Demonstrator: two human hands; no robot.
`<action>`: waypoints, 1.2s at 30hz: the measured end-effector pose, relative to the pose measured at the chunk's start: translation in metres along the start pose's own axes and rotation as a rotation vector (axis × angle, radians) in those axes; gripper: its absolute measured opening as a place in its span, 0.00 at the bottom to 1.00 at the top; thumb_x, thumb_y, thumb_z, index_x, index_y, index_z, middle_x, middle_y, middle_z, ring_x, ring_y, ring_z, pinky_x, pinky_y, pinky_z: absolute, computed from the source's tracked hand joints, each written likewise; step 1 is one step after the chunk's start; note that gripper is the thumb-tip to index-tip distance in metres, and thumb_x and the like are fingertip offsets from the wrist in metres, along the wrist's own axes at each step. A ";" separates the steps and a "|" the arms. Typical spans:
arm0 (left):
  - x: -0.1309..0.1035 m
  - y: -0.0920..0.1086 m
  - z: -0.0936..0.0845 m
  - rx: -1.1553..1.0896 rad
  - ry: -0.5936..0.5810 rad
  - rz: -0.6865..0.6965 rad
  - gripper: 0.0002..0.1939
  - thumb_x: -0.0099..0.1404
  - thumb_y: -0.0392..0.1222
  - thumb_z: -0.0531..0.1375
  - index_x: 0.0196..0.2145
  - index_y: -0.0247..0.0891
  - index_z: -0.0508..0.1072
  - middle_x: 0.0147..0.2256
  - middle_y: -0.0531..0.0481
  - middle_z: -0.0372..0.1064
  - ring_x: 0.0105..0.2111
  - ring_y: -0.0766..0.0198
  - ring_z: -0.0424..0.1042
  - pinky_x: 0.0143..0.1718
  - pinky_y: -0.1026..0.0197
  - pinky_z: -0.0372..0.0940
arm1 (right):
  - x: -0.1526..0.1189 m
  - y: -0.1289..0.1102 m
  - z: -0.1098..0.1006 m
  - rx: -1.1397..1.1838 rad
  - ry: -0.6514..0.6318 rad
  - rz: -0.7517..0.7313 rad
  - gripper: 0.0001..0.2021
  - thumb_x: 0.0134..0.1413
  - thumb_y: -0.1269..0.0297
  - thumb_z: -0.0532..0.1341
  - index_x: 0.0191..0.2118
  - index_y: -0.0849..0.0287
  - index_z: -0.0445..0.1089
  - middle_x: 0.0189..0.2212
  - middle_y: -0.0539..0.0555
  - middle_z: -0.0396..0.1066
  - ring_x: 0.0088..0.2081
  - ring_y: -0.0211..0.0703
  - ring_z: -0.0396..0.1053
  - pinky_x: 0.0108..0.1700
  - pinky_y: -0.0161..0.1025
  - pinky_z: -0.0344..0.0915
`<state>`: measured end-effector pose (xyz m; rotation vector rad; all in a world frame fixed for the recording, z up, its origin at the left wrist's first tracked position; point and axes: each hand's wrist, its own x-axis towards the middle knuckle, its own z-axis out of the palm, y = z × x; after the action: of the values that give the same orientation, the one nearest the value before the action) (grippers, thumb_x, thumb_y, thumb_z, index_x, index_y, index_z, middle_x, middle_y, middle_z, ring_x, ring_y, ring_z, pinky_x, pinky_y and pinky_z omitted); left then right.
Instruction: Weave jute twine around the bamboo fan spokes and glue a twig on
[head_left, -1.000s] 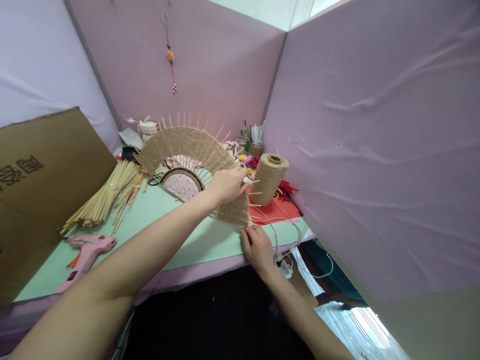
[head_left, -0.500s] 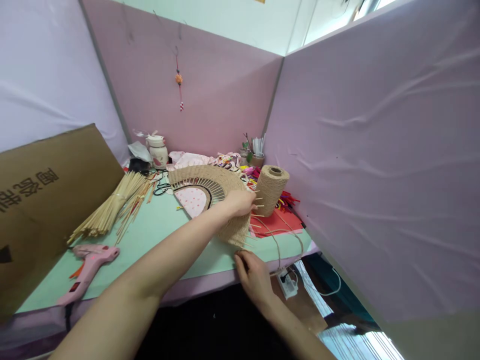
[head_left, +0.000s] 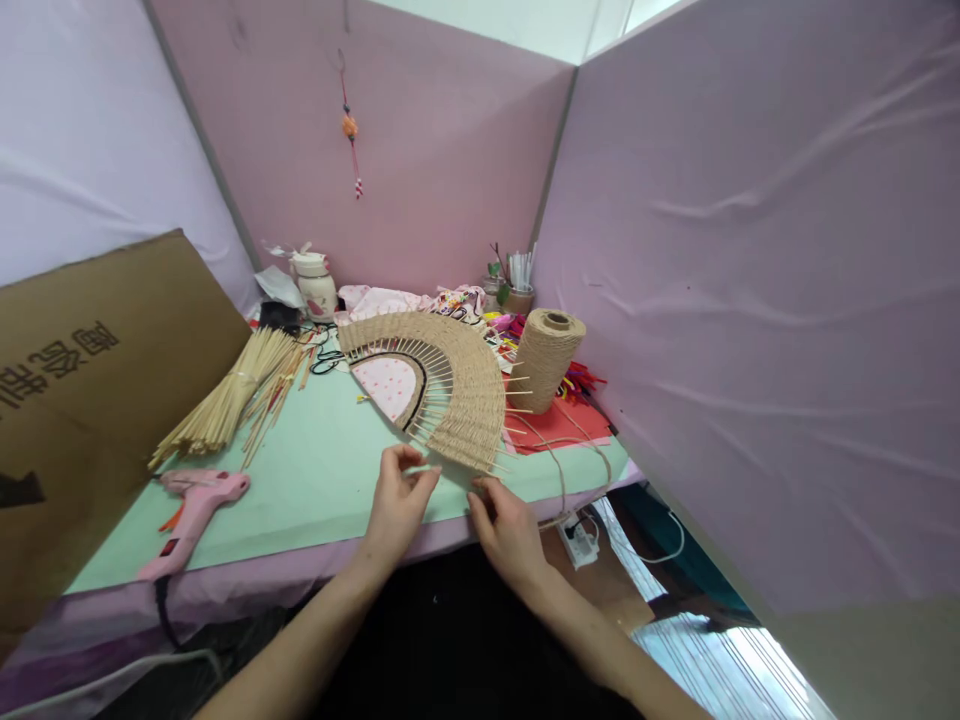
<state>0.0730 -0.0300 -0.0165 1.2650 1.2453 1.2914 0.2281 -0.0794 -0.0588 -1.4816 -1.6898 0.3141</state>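
Note:
A half-round woven fan (head_left: 469, 395), made of tan twine over thin sticks with a pink dotted centre, lies on the green tabletop. My left hand (head_left: 397, 500) is just below the fan's near end, thumb and forefinger curved with a gap between them. Close to the fan's lower right corner, my right hand (head_left: 510, 530) has its thumb and fingers pinched together. Twine (head_left: 559, 475) trails from beside the spool over the table's front edge towards this hand, so the pinch seems to be on twine; the fingertips partly hide it. Stick ends poke out along the fan's outer rim.
A large twine spool (head_left: 547, 360) stands right of the fan on red sheets (head_left: 570, 425). At left lie a bundle of sticks (head_left: 225, 395), a pink glue gun (head_left: 196, 510) and a leaning cardboard panel (head_left: 97, 390). A bottle (head_left: 315, 288) stands at the back.
My left hand has left the fan's right side and come back towards me, to the near end. The right hand stays by the lower corner. The view has tilted down slightly.

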 end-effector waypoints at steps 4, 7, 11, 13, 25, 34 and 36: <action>-0.014 0.001 0.006 -0.468 -0.112 -0.405 0.15 0.58 0.32 0.62 0.43 0.40 0.65 0.44 0.46 0.69 0.47 0.65 0.70 0.50 0.62 0.63 | -0.001 -0.009 -0.004 -0.006 -0.018 -0.005 0.08 0.62 0.65 0.54 0.43 0.58 0.68 0.34 0.55 0.75 0.34 0.44 0.73 0.36 0.37 0.66; -0.004 0.010 0.019 -0.636 -0.381 -0.640 0.04 0.61 0.34 0.60 0.35 0.34 0.72 0.38 0.44 0.74 0.37 0.65 0.74 0.41 0.66 0.67 | -0.001 -0.015 -0.009 -0.038 -0.051 -0.027 0.08 0.63 0.65 0.52 0.39 0.57 0.67 0.33 0.54 0.74 0.34 0.43 0.72 0.36 0.36 0.64; 0.007 0.001 0.034 -0.643 -0.519 -0.785 0.07 0.63 0.35 0.59 0.29 0.31 0.75 0.29 0.45 0.74 0.26 0.67 0.72 0.29 0.67 0.65 | -0.002 -0.023 -0.018 -0.228 -0.090 -0.076 0.11 0.64 0.65 0.50 0.30 0.56 0.65 0.26 0.53 0.72 0.28 0.43 0.69 0.31 0.36 0.59; 0.008 -0.006 0.039 -0.686 -0.507 -0.771 0.06 0.63 0.34 0.59 0.28 0.31 0.74 0.27 0.46 0.73 0.26 0.67 0.72 0.29 0.67 0.66 | -0.002 -0.027 -0.024 -0.285 -0.122 -0.107 0.12 0.64 0.65 0.50 0.30 0.56 0.65 0.26 0.53 0.71 0.28 0.43 0.69 0.31 0.36 0.58; -0.001 0.006 0.044 -0.712 -0.339 -0.758 0.08 0.65 0.28 0.56 0.27 0.31 0.70 0.25 0.47 0.71 0.25 0.70 0.72 0.28 0.69 0.67 | 0.012 0.009 -0.064 -0.070 0.041 0.088 0.13 0.64 0.58 0.52 0.32 0.56 0.68 0.27 0.52 0.72 0.29 0.41 0.69 0.34 0.36 0.61; -0.001 0.004 0.043 -0.725 -0.367 -0.736 0.07 0.66 0.29 0.56 0.30 0.29 0.72 0.29 0.44 0.74 0.29 0.68 0.75 0.32 0.68 0.69 | 0.023 0.021 -0.039 -0.120 -0.006 0.168 0.14 0.62 0.58 0.52 0.31 0.57 0.70 0.28 0.53 0.74 0.31 0.43 0.70 0.35 0.35 0.59; -0.002 0.003 0.044 -0.729 -0.371 -0.711 0.04 0.63 0.26 0.59 0.32 0.29 0.73 0.30 0.44 0.75 0.29 0.68 0.75 0.33 0.69 0.69 | 0.028 0.020 -0.035 -0.151 0.002 0.173 0.14 0.62 0.58 0.52 0.31 0.58 0.70 0.28 0.54 0.74 0.31 0.44 0.70 0.35 0.36 0.59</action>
<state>0.1175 -0.0299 -0.0156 0.4300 0.7285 0.8029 0.2688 -0.0599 -0.0389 -1.7440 -1.6159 0.2818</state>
